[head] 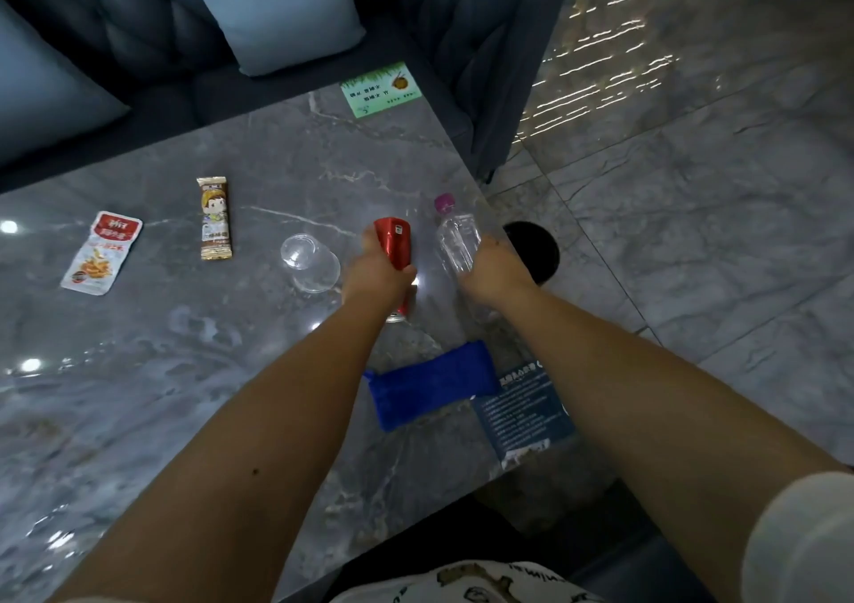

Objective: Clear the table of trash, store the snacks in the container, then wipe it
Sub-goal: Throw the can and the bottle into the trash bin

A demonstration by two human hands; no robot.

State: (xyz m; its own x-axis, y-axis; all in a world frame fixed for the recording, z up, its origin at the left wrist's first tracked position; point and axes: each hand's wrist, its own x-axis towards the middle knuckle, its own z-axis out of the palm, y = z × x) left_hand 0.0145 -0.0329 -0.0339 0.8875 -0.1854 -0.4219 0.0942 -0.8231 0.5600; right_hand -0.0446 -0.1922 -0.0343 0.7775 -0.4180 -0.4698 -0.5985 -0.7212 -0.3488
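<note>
Head view: we reach across the marble table [138, 371].
Left hand [376, 274]: clasps the red can [393, 244], mid-table.
Right hand [497, 270]: grips the clear bottle [457, 242] at the table's right edge.
Snacks: red packet [101, 253] and brown bar [215, 219] toward the left edge.
Near edge: blue cloth [430, 385].

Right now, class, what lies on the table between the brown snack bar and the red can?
In the head view, a clear plastic cup lies between the brown snack bar and the red can, which the left hand grips.
</note>
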